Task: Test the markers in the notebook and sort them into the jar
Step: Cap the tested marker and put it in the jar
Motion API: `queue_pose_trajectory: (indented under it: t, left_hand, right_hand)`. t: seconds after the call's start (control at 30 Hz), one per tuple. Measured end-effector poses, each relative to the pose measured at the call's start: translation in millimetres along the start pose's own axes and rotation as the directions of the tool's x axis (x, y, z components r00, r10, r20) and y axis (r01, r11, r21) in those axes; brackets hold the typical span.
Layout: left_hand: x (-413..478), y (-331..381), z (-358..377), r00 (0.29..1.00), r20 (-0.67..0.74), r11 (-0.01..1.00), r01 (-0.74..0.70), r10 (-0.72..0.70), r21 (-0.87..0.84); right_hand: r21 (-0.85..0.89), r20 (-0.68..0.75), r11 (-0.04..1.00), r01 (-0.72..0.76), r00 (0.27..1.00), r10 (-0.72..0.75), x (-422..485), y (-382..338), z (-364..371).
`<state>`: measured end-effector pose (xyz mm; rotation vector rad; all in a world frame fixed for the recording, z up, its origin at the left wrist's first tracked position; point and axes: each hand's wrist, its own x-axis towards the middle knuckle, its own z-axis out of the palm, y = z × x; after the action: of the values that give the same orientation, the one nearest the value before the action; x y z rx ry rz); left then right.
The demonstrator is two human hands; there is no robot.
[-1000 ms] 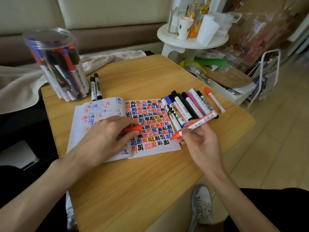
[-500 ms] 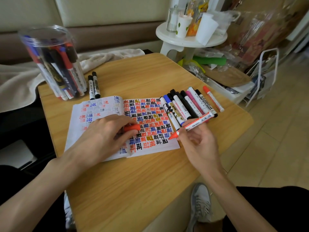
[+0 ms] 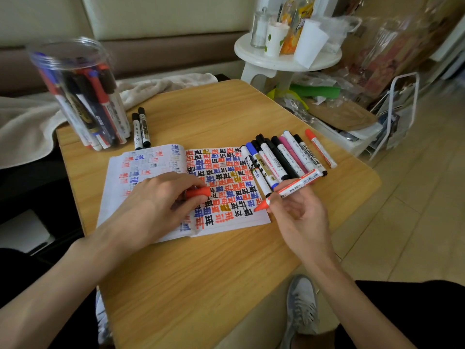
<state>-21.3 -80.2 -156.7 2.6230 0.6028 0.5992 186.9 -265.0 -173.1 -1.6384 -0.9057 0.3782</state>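
Right hand (image 3: 299,217) pinch on red marker (image 3: 294,188), left hand (image 3: 156,205) pinch on cap (image 3: 198,192); marker-filled jar (image 3: 70,56).

Left hand (image 3: 156,200), palm down, pinches the red cap (image 3: 199,192) while right hand (image 3: 299,215) grips the red marker (image 3: 295,185)

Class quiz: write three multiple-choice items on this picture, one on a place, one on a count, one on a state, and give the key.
1. Where does the jar stand?
A on the stool; B on the floor; C at the far left corner of the table.
2. How many markers lie beside the jar?
A one; B two; C five.
3. The red marker in the right hand is:
A uncapped; B capped; C in the jar.

Key: 1 C, it stands on the wood by the far left edge. 2 B, two black-capped ones lie side by side. 3 A, its tip is bare and the left hand holds the cap.
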Motion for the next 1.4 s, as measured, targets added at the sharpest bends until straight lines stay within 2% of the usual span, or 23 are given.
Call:
queue_pose_trajectory:
  t: [0.17,0.3,0.47,0.6,0.73,0.9,1.1,1.4]
  left_hand:
    - [-0.2,0.2,-0.7,1.0,0.01,1.0,0.004,-0.004,0.0]
    - [-0.5,0.1,-1.1,1.0,0.018,1.0,0.008,-0.008,0.001]
    - [0.0,-0.5,-0.5,1.0,0.016,1.0,0.005,-0.005,0.006]
    - [-0.2,-0.6,-0.1,1.0,0.008,1.0,-0.003,0.003,0.006]
    - [-1.0,-2.1,0.7,1.0,-0.003,1.0,-0.002,0.002,0.006]
    - [-0.7,-1.8,0.1,1.0,0.0,1.0,-0.005,0.005,0.005]
    - [-0.2,-1.5,0.4,1.0,0.006,1.0,-0.01,0.01,0.01]
    - [-0.1,-1.9,1.1,1.0,0.001,1.0,-0.013,0.013,0.016]
  right_hand:
    - [-0.033,-0.024,0.999,0.017,1.0,-0.017,-0.2,-0.9,1.4]
    - [0.013,-0.038,1.0,-0.007,0.999,0.008,0.7,-2.1,0.4]
    - [0.023,0.017,1.0,-0.006,1.0,0.005,-1.8,-6.1,2.0]
    - [-0.031,-0.052,0.999,0.009,0.999,-0.01,-2.0,-4.5,2.0]
    - [-0.005,-0.084,1.0,-0.01,0.996,0.01,0.0,-3.2,1.4]
    - [0.053,-0.06,0.999,0.005,0.998,-0.001,0.2,-5.4,0.4]
    - [0.025,-0.007,0.999,0.025,1.0,-0.025,-0.4,-7.4,2.2]
    - [0.013,-0.003,1.0,0.002,1.0,-0.002,-1.2,-8.1,2.0]
